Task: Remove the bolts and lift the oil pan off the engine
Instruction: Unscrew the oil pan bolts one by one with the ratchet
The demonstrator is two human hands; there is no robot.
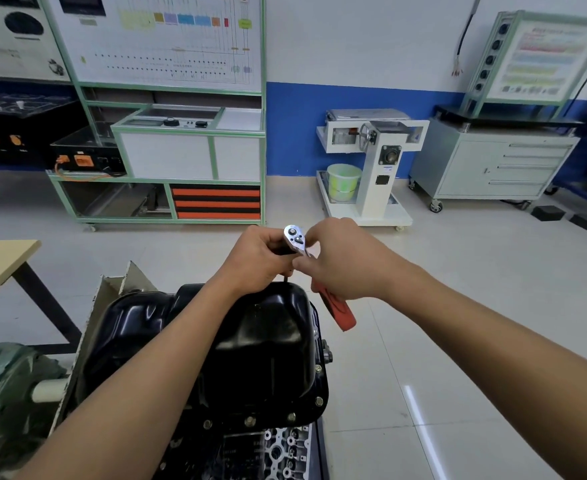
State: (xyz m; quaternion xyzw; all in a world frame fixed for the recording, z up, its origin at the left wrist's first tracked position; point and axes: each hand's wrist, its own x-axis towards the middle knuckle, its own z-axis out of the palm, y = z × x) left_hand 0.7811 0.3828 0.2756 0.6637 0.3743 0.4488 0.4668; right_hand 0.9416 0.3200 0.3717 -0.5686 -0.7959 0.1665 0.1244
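Observation:
A glossy black oil pan (261, 344) sits on top of the engine (278, 452), bottom up. Several bolts (249, 420) show along its near and right flange. Above the pan's far edge I hold a ratchet wrench (295, 239) with a chrome head and a red handle (337, 306). My left hand (257, 261) is closed around the part under the head, where a dark extension points down at the far flange. My right hand (340, 261) grips the shaft just below the head. The socket end is hidden behind my left hand.
A wooden table (1, 265) stands at the left. The engine stand's grey gearbox (4, 382) is at the lower left. Green-framed training benches (181, 150), a white engine stand (375, 168) and a grey tool cabinet (493, 164) line the far wall. Tiled floor lies to the right.

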